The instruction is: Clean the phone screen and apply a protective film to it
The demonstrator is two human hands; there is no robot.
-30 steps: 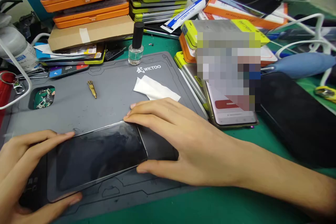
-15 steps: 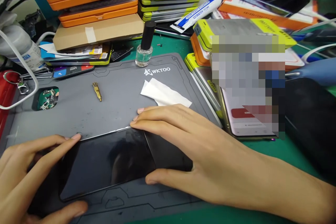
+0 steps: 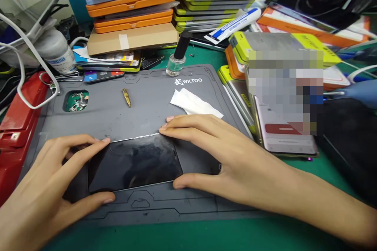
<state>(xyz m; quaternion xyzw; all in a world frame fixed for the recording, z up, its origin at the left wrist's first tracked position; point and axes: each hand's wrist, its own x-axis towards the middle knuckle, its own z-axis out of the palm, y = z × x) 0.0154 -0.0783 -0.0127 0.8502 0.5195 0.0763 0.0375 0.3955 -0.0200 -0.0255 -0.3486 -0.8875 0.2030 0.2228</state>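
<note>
A black smartphone (image 3: 135, 164) lies flat, screen up, on the grey work mat (image 3: 141, 121). A thin silver edge shows along its far side. My left hand (image 3: 70, 172) grips the phone's left end, with fingertips at the far edge and the thumb at the near edge. At the right end my right hand (image 3: 206, 149) spans the phone the same way, fingers on the far edge and thumb by the near corner. A folded white wipe (image 3: 196, 102) lies just beyond my right fingers. Farther back on the mat is a bundle of brass-coloured driver bits (image 3: 126, 97).
A glass bottle with a black cap (image 3: 176, 60) stands at the mat's back edge. Small metal parts (image 3: 78, 102) fill a cutout at left. Stacked orange boxes (image 3: 132, 6) rise behind. Another phone (image 3: 285, 137), its screen lit, leans at right. A red tool (image 3: 17, 137) sits far left.
The view has shifted, so everything on the bench appears farther right. My left thumb has come in against the phone's near edge. The gap along the far edge looks thinner now.
</note>
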